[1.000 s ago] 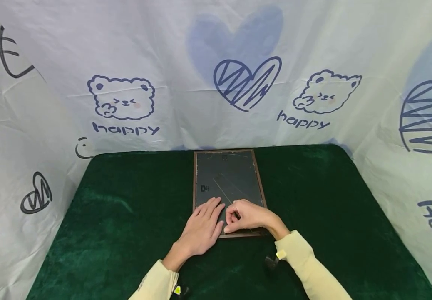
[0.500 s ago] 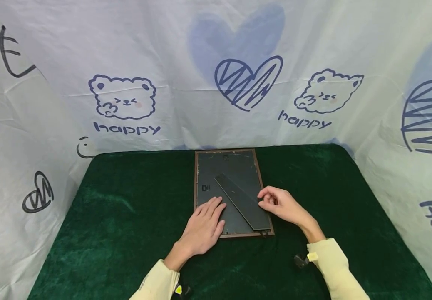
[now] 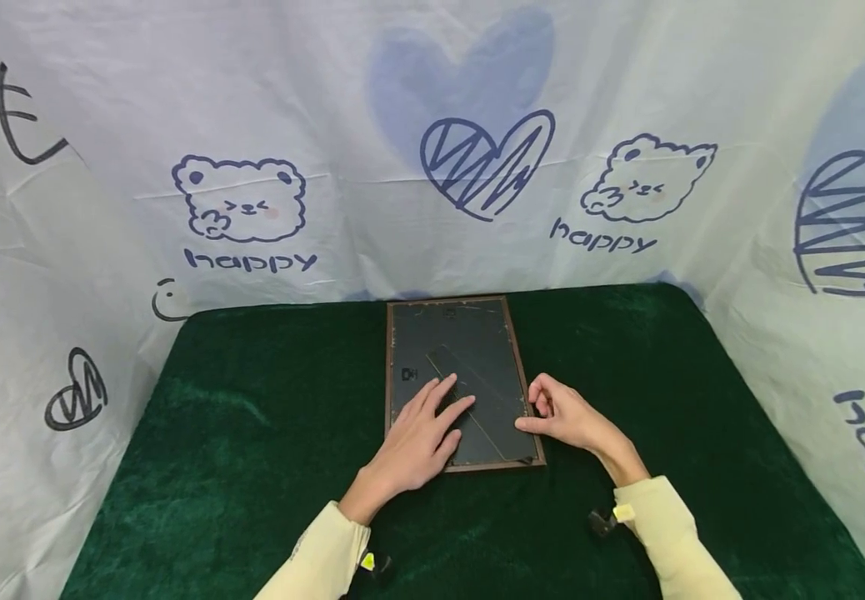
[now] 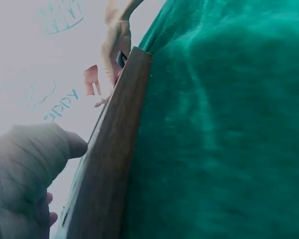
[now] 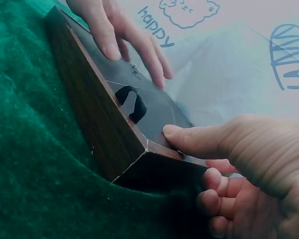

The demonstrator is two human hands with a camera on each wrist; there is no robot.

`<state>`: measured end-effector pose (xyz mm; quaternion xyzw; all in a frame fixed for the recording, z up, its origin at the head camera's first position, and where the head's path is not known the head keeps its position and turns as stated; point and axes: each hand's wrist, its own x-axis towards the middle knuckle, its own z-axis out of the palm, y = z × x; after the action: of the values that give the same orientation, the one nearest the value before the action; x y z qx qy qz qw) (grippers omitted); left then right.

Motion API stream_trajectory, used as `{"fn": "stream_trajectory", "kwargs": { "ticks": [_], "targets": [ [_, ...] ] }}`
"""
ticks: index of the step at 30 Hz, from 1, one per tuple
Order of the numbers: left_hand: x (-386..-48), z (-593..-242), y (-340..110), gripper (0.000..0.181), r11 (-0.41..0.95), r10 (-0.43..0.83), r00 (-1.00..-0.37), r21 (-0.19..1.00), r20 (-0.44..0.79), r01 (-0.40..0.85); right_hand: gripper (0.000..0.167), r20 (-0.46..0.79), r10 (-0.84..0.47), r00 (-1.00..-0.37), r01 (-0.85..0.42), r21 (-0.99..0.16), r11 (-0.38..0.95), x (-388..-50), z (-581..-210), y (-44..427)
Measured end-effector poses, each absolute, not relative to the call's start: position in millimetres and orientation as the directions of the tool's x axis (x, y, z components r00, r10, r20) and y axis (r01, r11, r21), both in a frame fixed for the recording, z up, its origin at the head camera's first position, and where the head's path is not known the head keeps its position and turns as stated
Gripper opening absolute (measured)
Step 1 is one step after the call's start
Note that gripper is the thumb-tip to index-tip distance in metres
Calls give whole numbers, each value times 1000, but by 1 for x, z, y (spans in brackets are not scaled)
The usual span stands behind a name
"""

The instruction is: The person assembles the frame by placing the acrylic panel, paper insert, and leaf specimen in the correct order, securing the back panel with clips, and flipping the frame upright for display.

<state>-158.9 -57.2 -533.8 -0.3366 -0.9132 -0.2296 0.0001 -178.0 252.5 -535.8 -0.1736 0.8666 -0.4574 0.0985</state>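
Note:
A brown wooden picture frame (image 3: 488, 346) lies with its dark back facing up. Its slanted easel stand (image 3: 496, 425) lies close against the backing. My left hand (image 3: 421, 437) rests on the lower left of the back, fingers spread, two fingertips reaching the stand. At the lower right edge, my right hand (image 3: 571, 417) grips the frame. Its thumb (image 5: 189, 139) presses on the top of the edge in the right wrist view, with the other fingers curled beside and below. A black ribbon loop (image 5: 139, 107) bulges up near the frame's bottom edge.
Dark green velvet cloth (image 3: 275, 433) covers the table under the frame. Behind and on both sides hangs a white printed curtain (image 3: 372, 225), meeting the table's far edge near the frame's top.
My right hand left the stand's lower end for the frame's right edge, where its thumb now lies. My left hand slid up and right to the stand, which lies flatter than half a second ago.

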Motion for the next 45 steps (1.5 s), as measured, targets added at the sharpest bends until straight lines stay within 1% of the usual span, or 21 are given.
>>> {"fn": "stream_trajectory", "kwargs": {
  "ticks": [4, 8, 12, 15, 18, 23, 29, 33, 37, 45],
  "targets": [
    [-168, -531, -53, 50, 661, 652, -753, 422, 88, 621, 38, -17, -405, -914, -199, -853, 483, -182, -539, 251],
    [-174, -535, -52, 52, 654, 665, -746, 460, 31, 601, 38, -2, -406, -914, -195, -876, 442, -183, -543, 253],
    [-177, -541, -52, 53, 640, 673, -739, 485, 22, 597, 29, 12, -377, -926, -172, -903, 395, -185, -546, 256],
    [-178, -543, -52, 53, 635, 674, -738, 490, 27, 597, 23, 10, -376, -926, -170, -903, 394, -187, -545, 258],
    [-179, -545, -53, 53, 637, 672, -740, 490, 25, 595, 22, -23, -421, -907, -157, -908, 389, -189, -544, 261],
    [-180, -546, -53, 53, 640, 666, -746, 495, 24, 587, 20, -107, -514, -851, -96, -931, 353, -193, -542, 271],
    [-179, -542, -52, 47, 643, 673, -739, 473, 28, 602, 19, -108, -588, -801, -112, -939, 325, -197, -544, 278],
    [-177, -534, -51, 46, 657, 670, -742, 454, 14, 602, 17, -104, -592, -799, -106, -945, 308, -202, -540, 278],
    [-176, -532, -50, 46, 657, 670, -742, 462, 6, 596, 14, -105, -586, -803, -96, -949, 301, -207, -537, 278],
    [-177, -533, -50, 46, 646, 677, -736, 477, 2, 596, 9, -110, -618, -778, -101, -950, 295, -218, -538, 278]
  ]
}}
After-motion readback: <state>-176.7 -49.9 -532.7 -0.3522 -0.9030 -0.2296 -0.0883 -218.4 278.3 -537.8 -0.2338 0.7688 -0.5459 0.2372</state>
